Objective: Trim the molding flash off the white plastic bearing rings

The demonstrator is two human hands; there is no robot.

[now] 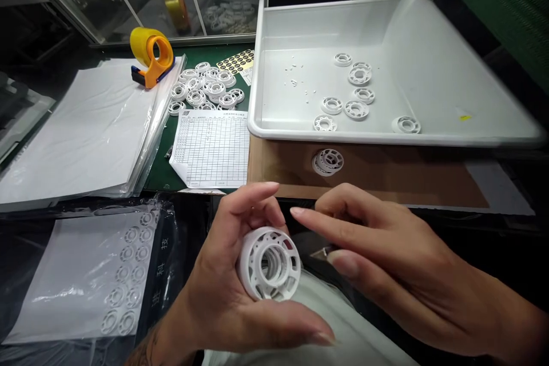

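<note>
Head view, left fingers (291, 323) clamping rings (247, 263), right fingers (332, 227) pinching blade (319, 254), “进科技” bag (165, 263)

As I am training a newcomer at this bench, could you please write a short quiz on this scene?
1. Which hand holds the round white plastic openwork piece?
2. True or false: the orange plastic tape dispenser with yellow tape rests on the flat white sheets in clear plastic.
3. What does the right hand hold? A) a red cup; B) a pointed grey metal tool; C) a wooden brush.

Key: 1. The left hand; 2. True; 3. B.
</note>
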